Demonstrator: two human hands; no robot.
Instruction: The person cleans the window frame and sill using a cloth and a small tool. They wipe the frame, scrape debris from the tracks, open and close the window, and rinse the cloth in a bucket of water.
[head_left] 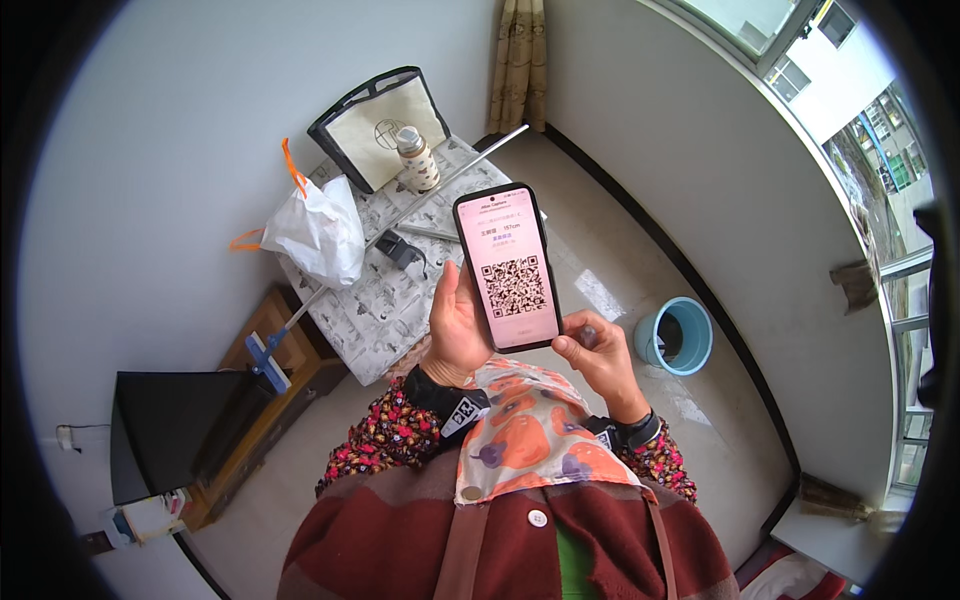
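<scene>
Black-cased phone [510,268]; blue bucket [696,325], contents [669,337] dark

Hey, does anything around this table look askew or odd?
The long pole looks askew: it lies diagonally across the patterned table, its blue head jutting past the edge. I see no obvious spill.

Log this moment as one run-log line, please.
left hand: holding phone | right hand: at phone's lower right corner | screen: pink, square code | table: white bag, bottle, pole across | floor: blue bucket
</scene>
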